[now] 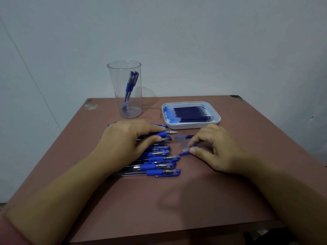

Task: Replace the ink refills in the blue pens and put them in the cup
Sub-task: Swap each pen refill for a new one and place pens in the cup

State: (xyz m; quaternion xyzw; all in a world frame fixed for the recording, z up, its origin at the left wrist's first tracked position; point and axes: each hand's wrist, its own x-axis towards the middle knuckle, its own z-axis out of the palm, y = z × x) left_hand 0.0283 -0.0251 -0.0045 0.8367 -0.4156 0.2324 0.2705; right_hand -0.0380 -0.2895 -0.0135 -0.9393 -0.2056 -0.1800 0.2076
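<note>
- Left hand [131, 138]: lies palm down over the far end of the row of blue pens [159, 162]. The fingers and thumb are curled round one uncapped pen [161, 133], gripping it at its blue sleeve. The metal tip points right, clear of the fingers.
- Right hand [212, 149]: rests near the middle of the tabletop [177, 200], just right of the row. The thumb and forefinger are closed in a pinch on a pen cap [187, 150], clear with a blue clip; the cap is blurred. The other fingers are loosely bent and hold nothing.
- Second cap [182, 137]: lies loose on the tabletop between the two hands, apart from both.
- Row of blue pens: lies side by side on the tabletop, left of centre, with the capped ends to the right.
- Cup [115, 80]: clear, upright at the far left of the tabletop. Two pens [131, 85] lean inside it.
- Tray [194, 126]: white, at the far side and right of the cup. The refills [192, 114] lie in it in a row, tips to the right.
</note>
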